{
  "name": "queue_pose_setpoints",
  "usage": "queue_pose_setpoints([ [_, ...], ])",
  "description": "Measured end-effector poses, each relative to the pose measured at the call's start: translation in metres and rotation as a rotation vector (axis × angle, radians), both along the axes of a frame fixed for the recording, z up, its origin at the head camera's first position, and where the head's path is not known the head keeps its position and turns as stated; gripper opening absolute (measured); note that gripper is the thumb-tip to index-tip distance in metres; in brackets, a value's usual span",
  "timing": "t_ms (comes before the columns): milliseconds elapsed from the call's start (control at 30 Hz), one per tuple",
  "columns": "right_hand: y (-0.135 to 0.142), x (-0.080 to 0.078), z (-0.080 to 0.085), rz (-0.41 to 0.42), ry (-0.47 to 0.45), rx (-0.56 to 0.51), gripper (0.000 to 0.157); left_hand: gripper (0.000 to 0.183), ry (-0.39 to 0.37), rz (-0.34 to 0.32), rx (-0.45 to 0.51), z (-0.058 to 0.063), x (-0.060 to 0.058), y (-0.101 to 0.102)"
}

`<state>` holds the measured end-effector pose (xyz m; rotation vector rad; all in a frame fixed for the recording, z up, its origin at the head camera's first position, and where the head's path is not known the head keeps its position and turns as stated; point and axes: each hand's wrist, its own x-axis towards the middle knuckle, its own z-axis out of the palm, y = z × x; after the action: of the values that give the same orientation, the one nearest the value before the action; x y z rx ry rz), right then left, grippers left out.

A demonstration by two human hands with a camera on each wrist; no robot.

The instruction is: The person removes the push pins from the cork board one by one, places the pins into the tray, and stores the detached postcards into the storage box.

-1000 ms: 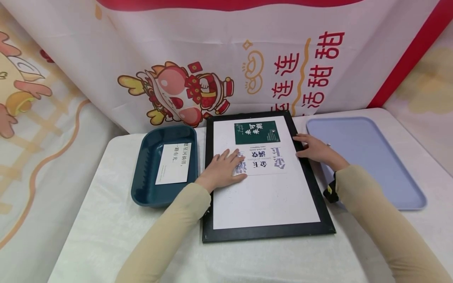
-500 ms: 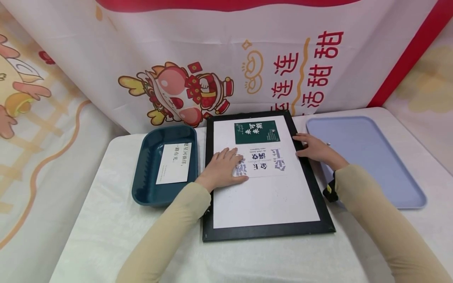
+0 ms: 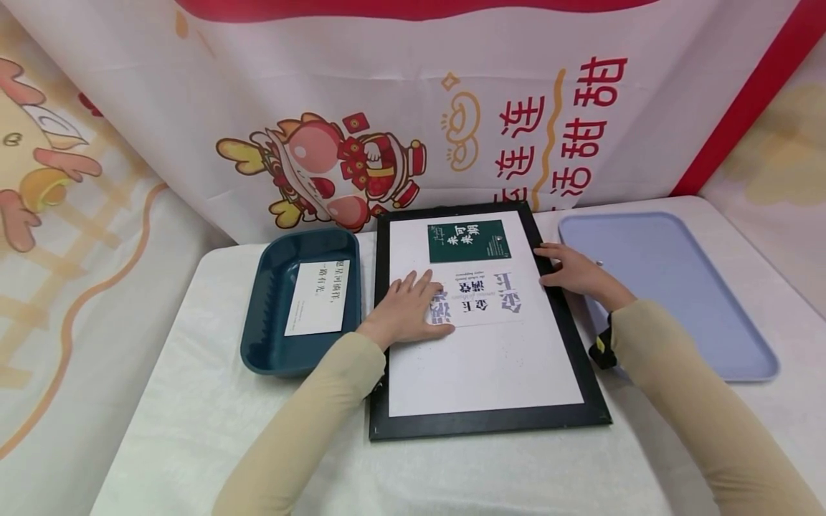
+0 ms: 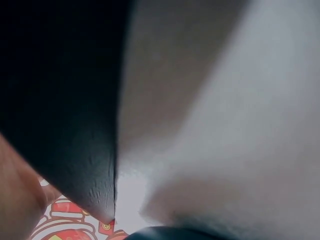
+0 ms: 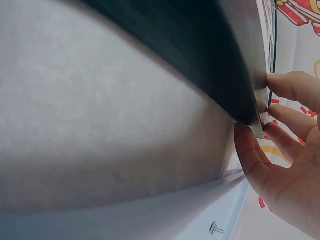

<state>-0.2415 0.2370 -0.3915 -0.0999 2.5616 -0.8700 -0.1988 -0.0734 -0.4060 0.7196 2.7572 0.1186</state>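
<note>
A white board with a black frame (image 3: 490, 421) lies on the white-covered table. My left hand (image 3: 405, 309) lies on the board with spread fingers, its fingertips over the left end of a white card (image 3: 480, 304) with grey and black characters. Above that card sits a dark green card (image 3: 467, 251) with white writing. At the board's right edge, my right hand (image 3: 571, 271) holds the frame. The right wrist view shows this hand's fingers (image 5: 257, 162) bent around the frame's edge (image 5: 210, 65). In the left wrist view, the dark frame fills the left side.
Left of the board stands a dark blue tray (image 3: 253, 322) with a white lettered card (image 3: 317, 297) inside. A light blue tray (image 3: 684, 294) is at the right, with a small metal piece (image 5: 216, 228) on it. A printed cloth (image 3: 400, 79) hangs behind the table.
My left hand and the white card under its fingers have slid slightly toward the table's front. The right hand, the green card and the trays have stayed put.
</note>
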Motion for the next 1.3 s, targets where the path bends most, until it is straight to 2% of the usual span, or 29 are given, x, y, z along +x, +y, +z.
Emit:
queue_pose_setpoints([
  [433,0.0013,-0.0010,-0.0006,-0.006,-0.010,-0.012,0.067,0.089,0.051,-0.008,0.043,0.0019,-0.0010,0.0008],
  [700,0.0001,-0.0002,0.0004,-0.010,-0.016,-0.015,0.067,0.091,0.032,-0.008,0.041,0.0013,-0.0016,0.0006],
  [867,0.0000,0.0004,0.0012,-0.008,-0.014,-0.007,0.068,0.091,0.050,-0.009,0.058,0.0006,-0.0014,0.0011],
  [1300,-0.0012,0.0006,0.0007,-0.004,0.000,-0.006,0.067,0.098,0.095,0.035,0.079,-0.0002,-0.0026,0.0034],
])
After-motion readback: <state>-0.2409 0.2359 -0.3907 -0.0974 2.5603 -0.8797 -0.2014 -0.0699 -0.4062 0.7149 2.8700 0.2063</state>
